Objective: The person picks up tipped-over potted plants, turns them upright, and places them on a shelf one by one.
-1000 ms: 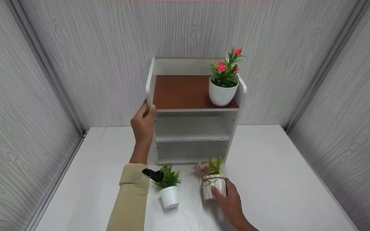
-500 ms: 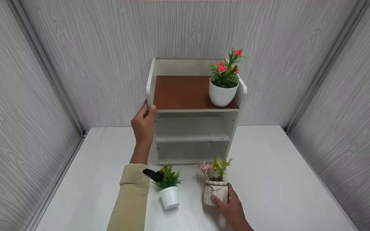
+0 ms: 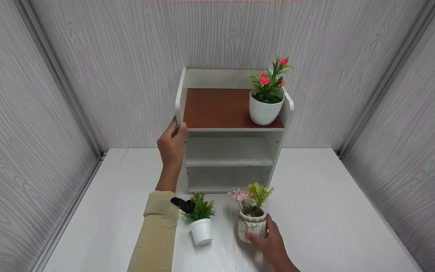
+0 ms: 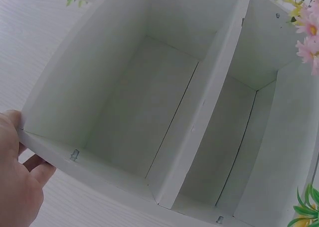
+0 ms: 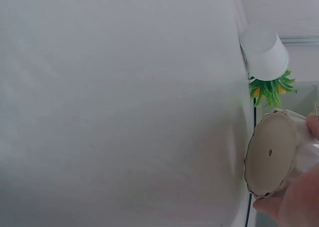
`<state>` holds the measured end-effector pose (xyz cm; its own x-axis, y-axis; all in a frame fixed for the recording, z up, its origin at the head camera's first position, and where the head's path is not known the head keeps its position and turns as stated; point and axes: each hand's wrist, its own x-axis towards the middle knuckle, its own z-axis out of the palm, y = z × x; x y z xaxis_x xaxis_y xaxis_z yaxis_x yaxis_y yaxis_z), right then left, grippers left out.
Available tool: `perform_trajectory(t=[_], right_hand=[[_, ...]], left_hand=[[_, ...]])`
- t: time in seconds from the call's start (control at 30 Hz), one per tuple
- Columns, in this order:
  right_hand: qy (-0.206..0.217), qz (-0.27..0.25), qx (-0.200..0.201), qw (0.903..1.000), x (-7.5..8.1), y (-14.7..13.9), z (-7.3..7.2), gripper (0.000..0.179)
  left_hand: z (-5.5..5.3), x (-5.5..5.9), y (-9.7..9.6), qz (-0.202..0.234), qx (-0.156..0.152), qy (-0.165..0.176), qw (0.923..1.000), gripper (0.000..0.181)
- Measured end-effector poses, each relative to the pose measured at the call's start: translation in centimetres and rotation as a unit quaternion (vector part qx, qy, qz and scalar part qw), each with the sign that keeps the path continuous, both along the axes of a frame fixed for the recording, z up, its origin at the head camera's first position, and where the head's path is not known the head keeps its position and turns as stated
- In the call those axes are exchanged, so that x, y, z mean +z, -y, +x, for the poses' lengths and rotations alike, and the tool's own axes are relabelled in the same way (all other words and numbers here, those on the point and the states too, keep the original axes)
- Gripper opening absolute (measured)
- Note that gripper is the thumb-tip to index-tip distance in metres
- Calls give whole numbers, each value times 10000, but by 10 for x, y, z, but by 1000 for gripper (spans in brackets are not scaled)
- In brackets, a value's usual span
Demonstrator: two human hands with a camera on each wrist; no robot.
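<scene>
I see the cream pot of pink and yellow flowers [image 3: 253,226] gripped in the right hand [image 3: 272,241] before the shelf unit [image 3: 230,151], its base exposed in the right wrist view; whether it touches the worktop [image 3: 315,204] I cannot tell. Near it I note a white pot of green leaves [image 3: 202,231] lying on its side. The left hand [image 3: 171,147] grips the unit's left side panel [image 3: 180,100], and a red-flowered pot [image 3: 266,111] stands at the right end of the brown top [image 3: 217,109].

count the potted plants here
3: the red-flowered one on top of the shelf, the green one on the table, and the pink-and-yellow one in the right hand.
</scene>
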<state>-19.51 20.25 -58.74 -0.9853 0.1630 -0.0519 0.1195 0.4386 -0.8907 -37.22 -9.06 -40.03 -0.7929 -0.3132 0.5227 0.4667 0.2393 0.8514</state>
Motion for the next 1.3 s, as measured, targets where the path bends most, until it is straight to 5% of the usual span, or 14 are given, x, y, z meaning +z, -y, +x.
perform_trajectory(t=[0.4, 1.3], right_hand=[[-155, -9, 249, 9996, -1, 0, -13, 111], [-296, -471, 585, 9967, -27, -10, -26, 112]], left_hand=[[-5, 4, -5, 60, -122, -61, 9999, 48], [2, 0, 0, 89, 2, 30, 10000, 46]])
